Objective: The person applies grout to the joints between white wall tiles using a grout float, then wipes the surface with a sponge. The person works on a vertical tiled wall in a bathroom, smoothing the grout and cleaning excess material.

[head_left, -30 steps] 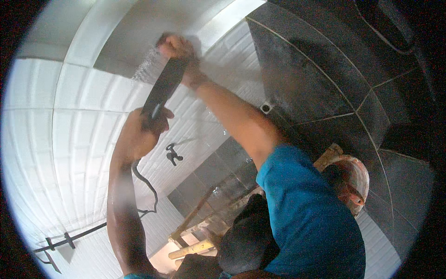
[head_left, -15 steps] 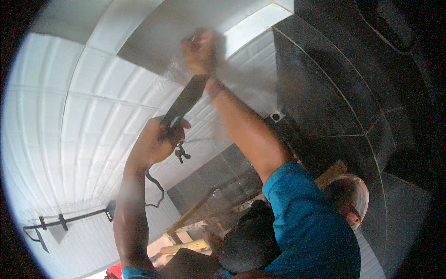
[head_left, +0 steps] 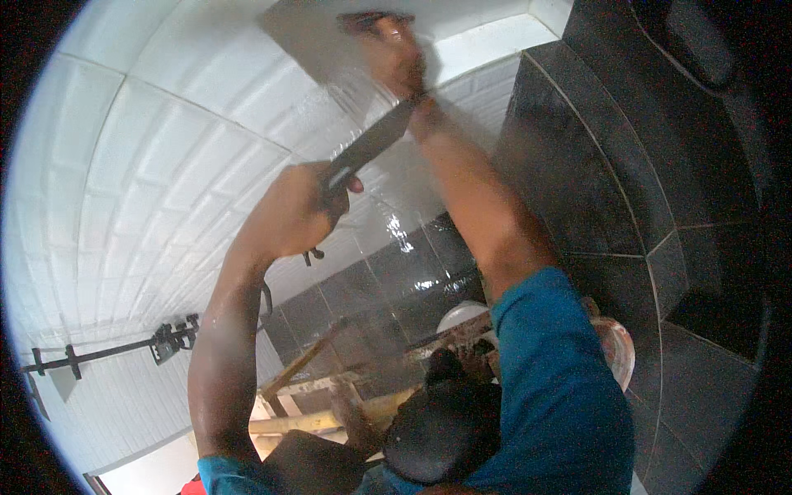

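My left hand point(head_left: 305, 206) is closed around the lower end of a long, flat dark bar point(head_left: 371, 140). The bar slants up to my right wrist; whether they touch I cannot tell. Water spray shows along it. My right hand point(head_left: 394, 58) is raised against a recessed panel point(head_left: 305, 37) in white tiling, fingers bent around a blurred dark object point(head_left: 359, 21) that I cannot make out. A black hose point(head_left: 266, 297) shows behind my left forearm.
Dark wall tiles point(head_left: 594, 165) are on the right. Below are wooden pieces point(head_left: 297, 363), a white bucket point(head_left: 462, 312), a reddish-rimmed bucket point(head_left: 619, 346) and a black rounded object point(head_left: 433, 429). A black rail fixture point(head_left: 115, 351) is at lower left on white tiles.
Both hands and the bar have shifted rightward in the view, my right hand also upward. The background has shifted too, and a white bucket now shows below.
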`<move>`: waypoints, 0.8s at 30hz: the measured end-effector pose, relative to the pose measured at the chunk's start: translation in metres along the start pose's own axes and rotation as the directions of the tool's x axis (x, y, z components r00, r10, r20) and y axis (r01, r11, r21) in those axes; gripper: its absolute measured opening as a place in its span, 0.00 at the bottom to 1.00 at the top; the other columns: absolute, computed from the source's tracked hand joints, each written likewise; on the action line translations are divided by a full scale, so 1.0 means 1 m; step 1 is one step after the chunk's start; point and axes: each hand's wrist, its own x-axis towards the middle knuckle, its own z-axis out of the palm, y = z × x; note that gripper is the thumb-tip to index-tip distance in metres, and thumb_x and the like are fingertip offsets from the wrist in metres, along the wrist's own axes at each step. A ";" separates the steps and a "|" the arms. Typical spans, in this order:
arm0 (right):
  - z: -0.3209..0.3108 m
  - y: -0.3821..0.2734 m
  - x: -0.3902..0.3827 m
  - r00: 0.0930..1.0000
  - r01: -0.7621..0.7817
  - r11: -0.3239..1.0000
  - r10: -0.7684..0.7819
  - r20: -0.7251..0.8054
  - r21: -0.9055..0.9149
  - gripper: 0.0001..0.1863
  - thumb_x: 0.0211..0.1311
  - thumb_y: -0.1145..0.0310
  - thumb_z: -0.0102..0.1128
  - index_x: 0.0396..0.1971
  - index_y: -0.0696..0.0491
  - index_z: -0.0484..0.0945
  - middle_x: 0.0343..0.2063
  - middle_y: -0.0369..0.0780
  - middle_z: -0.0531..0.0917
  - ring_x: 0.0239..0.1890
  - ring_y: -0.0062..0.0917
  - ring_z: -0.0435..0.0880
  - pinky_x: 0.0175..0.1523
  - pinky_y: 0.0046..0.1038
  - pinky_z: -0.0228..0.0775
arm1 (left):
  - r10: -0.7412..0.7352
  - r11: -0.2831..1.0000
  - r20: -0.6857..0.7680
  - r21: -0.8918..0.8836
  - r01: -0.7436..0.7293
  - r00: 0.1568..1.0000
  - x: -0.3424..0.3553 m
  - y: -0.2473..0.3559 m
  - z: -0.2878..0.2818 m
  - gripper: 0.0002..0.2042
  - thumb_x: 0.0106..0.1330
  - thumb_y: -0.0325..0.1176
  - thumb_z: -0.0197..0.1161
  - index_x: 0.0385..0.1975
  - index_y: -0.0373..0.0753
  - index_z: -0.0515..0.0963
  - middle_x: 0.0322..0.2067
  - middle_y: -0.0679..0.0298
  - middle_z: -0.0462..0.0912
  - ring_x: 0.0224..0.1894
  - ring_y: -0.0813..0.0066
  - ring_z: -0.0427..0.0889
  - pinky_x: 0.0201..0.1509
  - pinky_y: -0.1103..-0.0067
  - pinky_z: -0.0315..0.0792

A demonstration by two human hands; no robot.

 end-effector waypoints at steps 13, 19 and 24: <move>0.007 -0.010 0.009 0.999 -0.053 0.891 0.045 -0.028 -0.451 0.11 0.67 0.66 0.53 0.45 0.50 0.78 0.42 0.46 0.79 0.49 0.42 0.79 0.56 0.38 0.72 | -0.010 0.998 -0.024 -0.061 0.009 1.000 -0.003 0.003 -0.001 0.12 0.57 0.26 0.55 0.39 0.32 0.81 0.29 0.45 0.83 0.34 0.53 0.84 0.44 0.66 0.75; -0.003 -0.029 -0.002 0.925 0.380 0.896 -0.372 0.078 -0.231 0.15 0.70 0.63 0.51 0.53 0.51 0.73 0.52 0.43 0.77 0.57 0.34 0.74 0.66 0.35 0.64 | 0.079 0.995 -0.048 -0.051 -0.081 0.996 0.002 -0.004 -0.001 0.10 0.60 0.25 0.56 0.39 0.36 0.81 0.22 0.68 0.77 0.25 0.77 0.75 0.33 0.75 0.70; -0.005 -0.036 -0.004 0.956 0.222 0.945 -0.161 0.247 -0.242 0.20 0.69 0.66 0.53 0.59 0.54 0.70 0.60 0.43 0.74 0.64 0.32 0.70 0.71 0.34 0.60 | 0.100 0.994 -0.021 -0.044 -0.101 0.995 0.011 -0.005 -0.002 0.09 0.62 0.26 0.56 0.39 0.35 0.81 0.25 0.65 0.81 0.28 0.75 0.78 0.36 0.74 0.72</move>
